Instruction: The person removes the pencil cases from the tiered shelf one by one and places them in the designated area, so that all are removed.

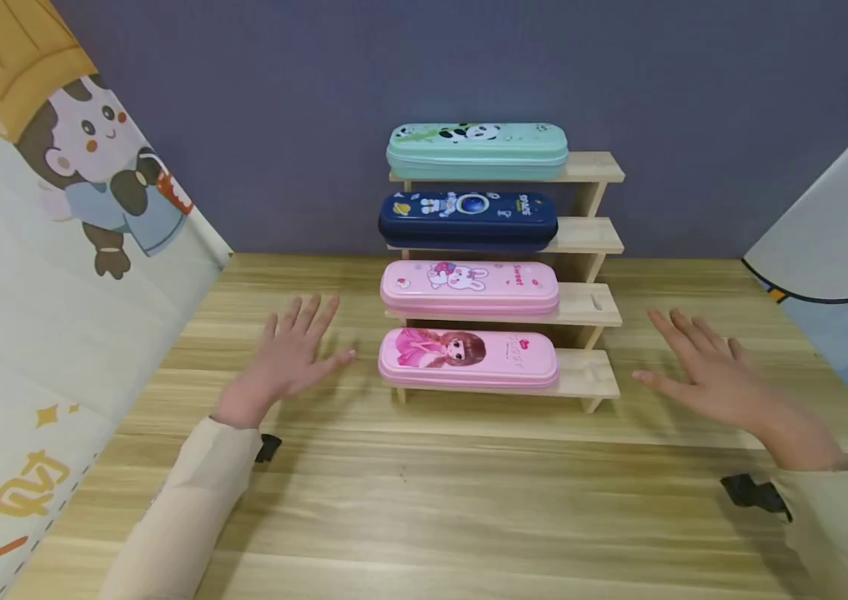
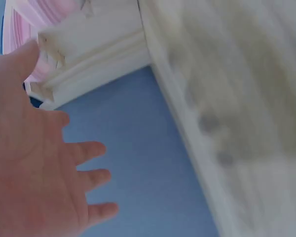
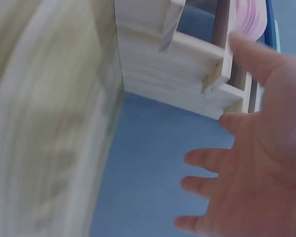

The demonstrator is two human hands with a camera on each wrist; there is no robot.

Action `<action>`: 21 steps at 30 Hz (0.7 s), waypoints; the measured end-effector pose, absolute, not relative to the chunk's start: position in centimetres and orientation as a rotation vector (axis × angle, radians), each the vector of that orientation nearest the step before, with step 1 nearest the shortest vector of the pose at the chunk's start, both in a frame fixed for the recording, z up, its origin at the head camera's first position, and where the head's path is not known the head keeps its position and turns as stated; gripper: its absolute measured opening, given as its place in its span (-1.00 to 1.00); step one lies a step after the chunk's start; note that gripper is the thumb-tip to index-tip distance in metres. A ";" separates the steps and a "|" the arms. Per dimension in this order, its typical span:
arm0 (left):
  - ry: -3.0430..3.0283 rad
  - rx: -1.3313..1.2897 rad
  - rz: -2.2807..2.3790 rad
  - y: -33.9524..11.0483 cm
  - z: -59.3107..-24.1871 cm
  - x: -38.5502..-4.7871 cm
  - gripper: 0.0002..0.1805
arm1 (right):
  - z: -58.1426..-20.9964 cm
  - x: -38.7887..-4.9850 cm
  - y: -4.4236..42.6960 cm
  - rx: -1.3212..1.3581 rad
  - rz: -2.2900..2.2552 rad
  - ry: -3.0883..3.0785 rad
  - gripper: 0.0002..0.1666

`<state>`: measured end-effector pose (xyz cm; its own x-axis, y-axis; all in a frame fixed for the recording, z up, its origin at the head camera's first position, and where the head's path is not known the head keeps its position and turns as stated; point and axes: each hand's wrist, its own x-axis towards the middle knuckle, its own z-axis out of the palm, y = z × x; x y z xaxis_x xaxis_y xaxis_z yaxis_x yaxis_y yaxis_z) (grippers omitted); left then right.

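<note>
A stepped wooden rack [image 1: 594, 372] stands near the back of the table, one case on each tier. Lowest is a pink pencil case [image 1: 509, 360] with a doll picture; above it lies a pink case with a rabbit [image 1: 408, 287]. A navy space-themed case [image 1: 408, 229] and a mint panda case [image 1: 484, 158] fill the upper tiers. My left hand [image 1: 284, 362], fingers straight and spread, hovers left of the rack, touching nothing. To the rack's right, my right hand [image 1: 727, 387] is likewise spread and holds nothing. Both wrist views show palms and extended fingers beside the rack.
The wood-grain table [image 1: 424, 500] spreads in front of the rack. A dark blue-grey wall [image 1: 281, 125] rises behind it. Printed cartoon sheets stand at both sides, the left sheet [image 1: 11, 275] and the right sheet [image 1: 836, 225].
</note>
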<state>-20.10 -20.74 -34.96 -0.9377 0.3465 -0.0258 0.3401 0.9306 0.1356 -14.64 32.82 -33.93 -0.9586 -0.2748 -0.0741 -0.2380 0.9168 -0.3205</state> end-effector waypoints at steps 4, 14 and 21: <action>2.996 0.652 0.441 -20.2 -35.5 -19.7 -0.07 | -34.5 -14.5 32.4 -0.474 -0.695 2.853 0.11; 2.721 0.761 1.134 -17.6 -35.8 -19.0 -0.12 | -36.2 -14.5 31.1 -0.591 -0.976 2.679 -0.08; 2.577 0.777 1.308 -16.5 -36.6 -19.0 -0.19 | -38.0 -15.0 31.7 -0.651 -1.377 2.326 -0.15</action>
<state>-18.97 -16.48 -36.63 -0.8549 0.5096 0.0972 0.3794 0.4862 0.7872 -14.95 31.72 -38.01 -0.8292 -0.5543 -0.0718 -0.2037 0.4192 -0.8847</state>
